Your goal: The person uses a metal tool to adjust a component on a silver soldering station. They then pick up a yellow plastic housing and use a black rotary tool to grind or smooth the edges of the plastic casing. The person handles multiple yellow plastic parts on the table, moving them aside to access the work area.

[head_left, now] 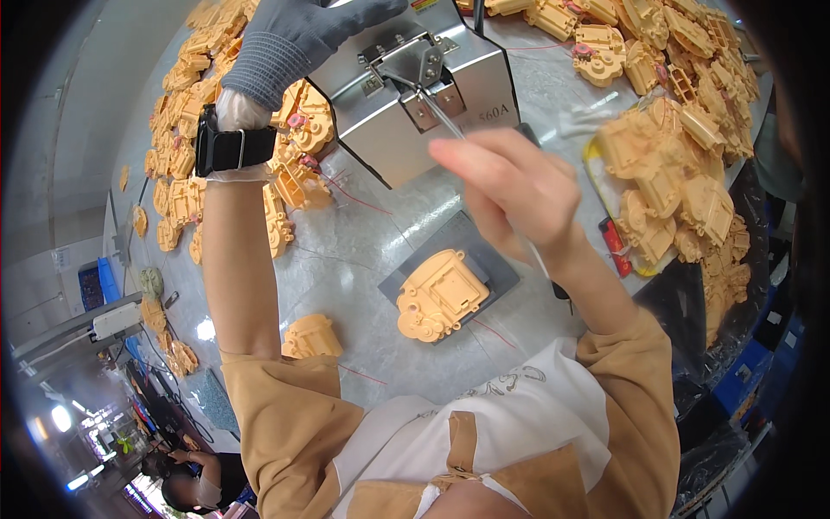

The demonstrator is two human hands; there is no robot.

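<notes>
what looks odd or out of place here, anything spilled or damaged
I see no clear spill or damage. The left hand wears a grey glove but the right hand is bare, an odd mismatch. A part by the left sleeve lies apart from the heaps.

Left hand (316,30), gloved: was cut off by the upper picture edge. Silver machine (372,130), toward the surface's (346,268) far edge: top lay out of picture. Right hand (523,186): was blurred; its hold on the metal rod (446,116) could not be told. Dark plate (501,275), toward the near edge: was partly hidden under a yellow casing (441,294). White item (590,121), toward the right edge: was smeared, kind undetermined.
</notes>
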